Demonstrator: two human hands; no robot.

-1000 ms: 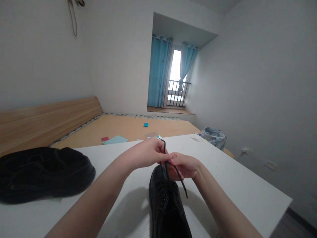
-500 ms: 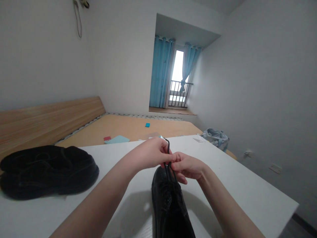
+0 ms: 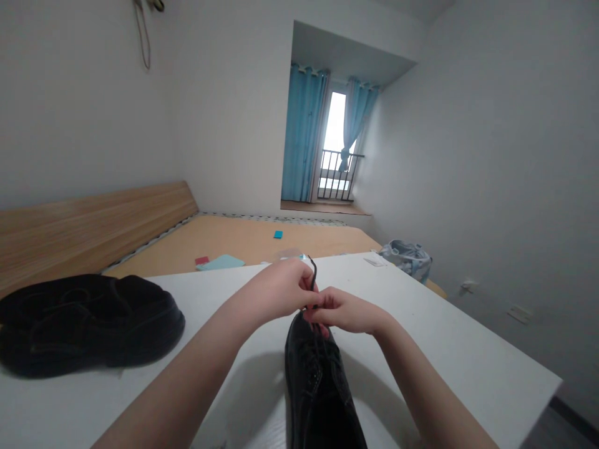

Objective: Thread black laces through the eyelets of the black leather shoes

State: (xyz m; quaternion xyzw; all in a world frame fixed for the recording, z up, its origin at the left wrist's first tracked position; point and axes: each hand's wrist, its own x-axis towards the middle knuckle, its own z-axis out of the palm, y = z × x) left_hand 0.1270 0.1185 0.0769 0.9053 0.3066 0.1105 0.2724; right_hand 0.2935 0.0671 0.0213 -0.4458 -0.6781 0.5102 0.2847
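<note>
A black lace-up shoe (image 3: 304, 380) stands upright on the white table (image 3: 397, 280), its toe pointing away from me and its heel cut off by the bottom edge. Above the toe, my left hand (image 3: 290, 285) is closed in a pinch on the black shoelace (image 3: 314, 271), whose end sticks up past the fingers. My right hand (image 3: 344, 310) meets it from the right, thumb and fingers pinched on the lace just over the shoe. The fingers partly hide the lace where the hands touch.
Another black shoe (image 3: 88, 327) lies at the table's left. Beyond the table is a tan bed surface (image 3: 243, 232) with a light-blue flat item (image 3: 222, 262) and a small blue square (image 3: 278, 234). A patterned fabric bag (image 3: 407, 260) stands past the right far edge.
My right hand has shifted left, and its fingers have closed in over the lace near my left hand. Less of the lace's length shows between the hands and shoe.
</note>
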